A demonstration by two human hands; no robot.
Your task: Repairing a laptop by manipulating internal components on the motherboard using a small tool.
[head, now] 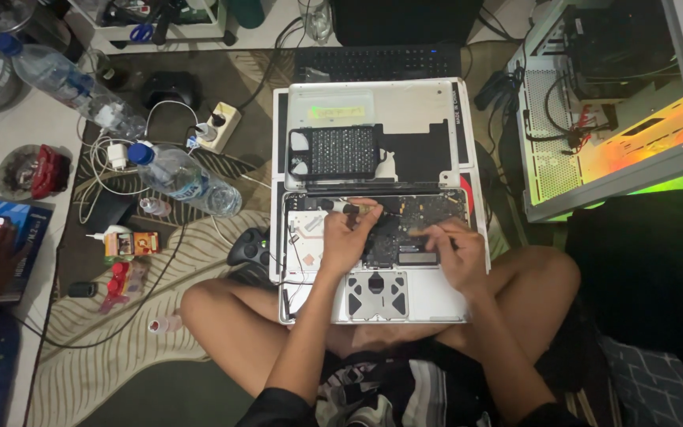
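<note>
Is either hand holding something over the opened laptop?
The left hand pinches a thin tool near its tip; whether the right hand holds anything cannot be told.

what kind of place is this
Probably a room at home, used as a makeshift repair spot: the person sits cross-legged on a patterned rug with an opened laptop, water bottles and a lit desktop computer case on the floor.
</note>
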